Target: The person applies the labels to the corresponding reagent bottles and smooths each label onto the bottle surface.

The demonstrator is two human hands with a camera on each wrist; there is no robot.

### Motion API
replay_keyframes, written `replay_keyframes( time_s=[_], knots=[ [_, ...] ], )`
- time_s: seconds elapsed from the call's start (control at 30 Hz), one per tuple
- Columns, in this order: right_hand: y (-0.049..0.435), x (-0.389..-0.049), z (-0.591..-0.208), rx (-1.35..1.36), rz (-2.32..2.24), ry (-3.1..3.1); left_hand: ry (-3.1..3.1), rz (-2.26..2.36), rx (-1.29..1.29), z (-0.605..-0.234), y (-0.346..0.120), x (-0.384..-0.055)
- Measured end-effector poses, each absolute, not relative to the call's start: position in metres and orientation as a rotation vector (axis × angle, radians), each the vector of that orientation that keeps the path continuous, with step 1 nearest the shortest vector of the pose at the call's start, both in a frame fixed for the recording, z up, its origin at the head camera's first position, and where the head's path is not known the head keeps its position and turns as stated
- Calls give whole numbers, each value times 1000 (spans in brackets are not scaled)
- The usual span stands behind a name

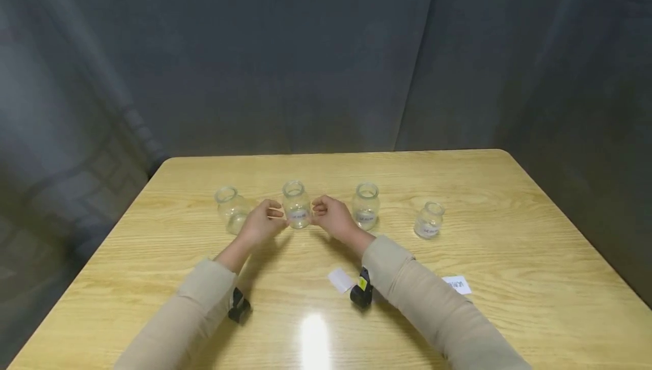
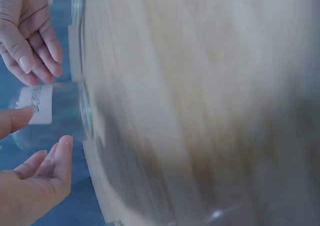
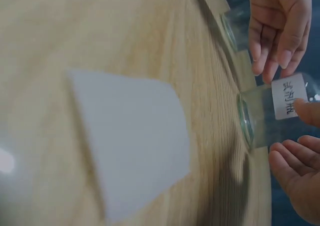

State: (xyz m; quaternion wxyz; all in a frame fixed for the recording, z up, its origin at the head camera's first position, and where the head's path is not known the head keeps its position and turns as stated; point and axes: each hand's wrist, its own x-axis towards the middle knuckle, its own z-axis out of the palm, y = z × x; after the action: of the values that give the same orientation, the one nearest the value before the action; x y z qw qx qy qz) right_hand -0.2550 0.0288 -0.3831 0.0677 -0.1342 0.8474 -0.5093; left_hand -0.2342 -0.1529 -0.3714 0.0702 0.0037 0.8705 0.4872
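Note:
A clear glass jar (image 1: 294, 200) with a white handwritten label (image 3: 289, 95) stands upright near the middle of the table. My left hand (image 1: 262, 223) is at its left side, fingers loosely bent and spread. Opposite it, my right hand (image 1: 332, 218) has relaxed fingers close by the jar's right side. In the left wrist view, the left thumb overlaps the label while the left fingers (image 2: 50, 168) lie apart below the glass. The right wrist view likewise has the right thumb over the label's edge, with the right fingers (image 3: 295, 158) beside the jar.
Another glass jar (image 1: 231, 211) is left of my left hand. To the right stand a labelled jar (image 1: 366, 203) and a smaller labelled jar (image 1: 429, 223). A blank white paper (image 1: 339, 280) and a written paper slip (image 1: 458, 284) lie nearer on the wooden table (image 1: 285, 313).

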Motion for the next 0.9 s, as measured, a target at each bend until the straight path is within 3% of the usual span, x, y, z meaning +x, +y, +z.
replay_keyframes(
  time_s=[0.4, 0.9],
  knots=[
    [54, -227, -373, -547, -1443, 2570, 2560, 1506, 177, -367, -136, -211],
    [107, -206, -367, -466, -1389, 2635, 2299, 1592, 454, -369, -88, -210]
  ],
)
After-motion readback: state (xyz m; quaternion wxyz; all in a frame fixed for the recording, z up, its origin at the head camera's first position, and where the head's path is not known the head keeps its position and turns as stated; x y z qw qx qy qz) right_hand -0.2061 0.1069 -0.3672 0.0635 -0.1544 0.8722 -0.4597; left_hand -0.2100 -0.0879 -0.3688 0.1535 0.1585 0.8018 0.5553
